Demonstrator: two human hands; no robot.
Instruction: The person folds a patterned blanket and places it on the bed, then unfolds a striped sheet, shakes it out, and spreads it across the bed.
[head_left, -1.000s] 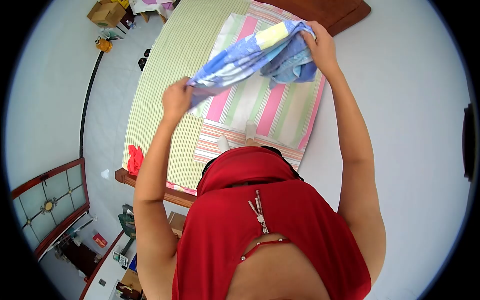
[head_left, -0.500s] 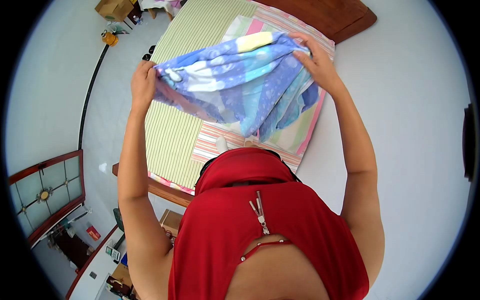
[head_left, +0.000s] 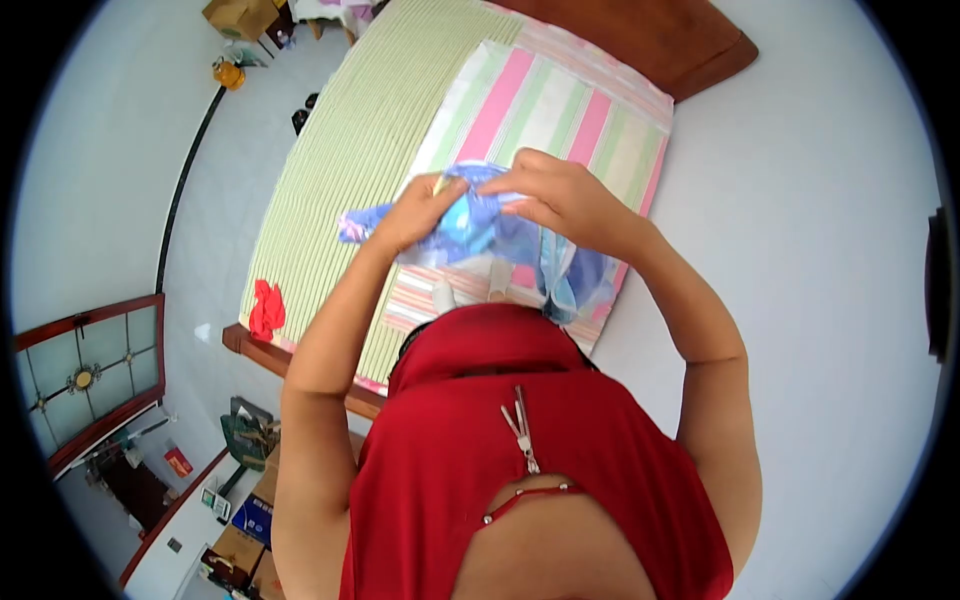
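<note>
A thin blue patterned cloth (head_left: 470, 230) with lighter patches hangs bunched in front of my body, above the bed. My left hand (head_left: 420, 212) grips its gathered upper edge, with a blue end sticking out to the left of the wrist. Close by on the right, my right hand (head_left: 560, 200) has its fingertips and thumb on the same bunched part, with folds of cloth between them. The cloth's right side droops below my right hand. Motion blurs some of the folds.
Under the cloth is a bed with a green striped mat (head_left: 340, 170) and a pink, green and white striped sheet (head_left: 545, 95). A red cloth (head_left: 266, 310) lies at the mat's left corner. The wooden headboard (head_left: 680, 40) is at the far end. Cardboard boxes (head_left: 240, 550) stand at lower left.
Both hands have come together from wide apart and lowered toward my body. The cloth, stretched between them before, is now gathered. The striped sheet and the red cloth have come into fuller view.
</note>
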